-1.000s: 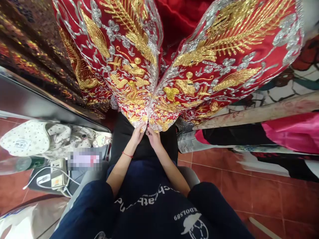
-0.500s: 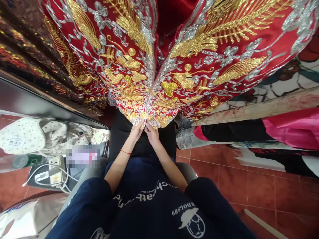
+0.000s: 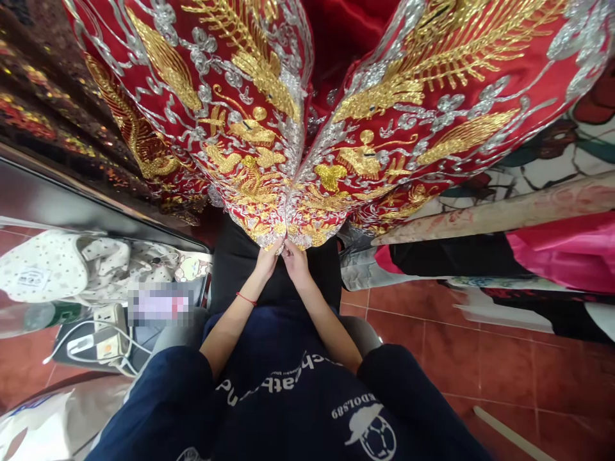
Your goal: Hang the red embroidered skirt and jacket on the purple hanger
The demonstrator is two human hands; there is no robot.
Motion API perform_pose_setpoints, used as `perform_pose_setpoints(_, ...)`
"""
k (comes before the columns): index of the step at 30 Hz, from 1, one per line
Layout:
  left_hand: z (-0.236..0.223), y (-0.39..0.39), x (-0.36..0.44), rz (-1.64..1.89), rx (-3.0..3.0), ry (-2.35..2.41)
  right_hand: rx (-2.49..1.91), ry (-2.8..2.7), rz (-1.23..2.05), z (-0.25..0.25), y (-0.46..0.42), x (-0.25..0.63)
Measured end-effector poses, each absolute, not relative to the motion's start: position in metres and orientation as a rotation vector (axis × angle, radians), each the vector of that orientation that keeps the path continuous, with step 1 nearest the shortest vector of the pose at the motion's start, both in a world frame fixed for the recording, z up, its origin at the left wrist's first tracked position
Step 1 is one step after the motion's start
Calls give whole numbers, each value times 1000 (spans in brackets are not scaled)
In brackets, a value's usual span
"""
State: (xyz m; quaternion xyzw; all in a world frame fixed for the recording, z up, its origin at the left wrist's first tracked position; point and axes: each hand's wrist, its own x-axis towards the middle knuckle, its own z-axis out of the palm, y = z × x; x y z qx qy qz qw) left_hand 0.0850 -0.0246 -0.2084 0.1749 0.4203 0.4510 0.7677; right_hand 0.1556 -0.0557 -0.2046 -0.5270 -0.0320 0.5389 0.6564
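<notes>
A red satin garment (image 3: 269,137), covered in gold and silver embroidery, spreads out in front of me. Its two front edges meet along a silver-trimmed line that runs down to the hem near my lap. My left hand (image 3: 268,259) pinches the hem just left of that line, thumb on top. Close beside it, my right hand (image 3: 295,261) grips the hem at the right of the line with bent fingers. The fingertips of both hands nearly touch. Whether a needle or other small thing is between the fingers is hidden.
Rolls and folds of fabric (image 3: 480,256) are stacked on the right, above a red tiled floor (image 3: 432,346). To the left are a dark panel edge (image 3: 96,205), a dotted white cloth bag (image 3: 43,266), a bottle (image 3: 48,314) and a power strip (image 3: 109,333) with white cables.
Both hands and the garment's hem have shifted slightly right and down in the view. The hands keep their hold on the hem.
</notes>
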Motion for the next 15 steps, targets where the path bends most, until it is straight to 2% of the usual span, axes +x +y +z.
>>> perform_pose_setpoints(5, -212, -21, 88, 1000, 421, 941, -1264, -40, 1308, -199, -47, 165)
perform_pose_setpoints(12, -216, -19, 76, 985, 474, 1015, -1377, -113, 1878, -177, -64, 196)
perform_pose_setpoints(15, -216, -18, 74, 967, 496, 1015, -1393, -207, 1934, -165, -74, 196)
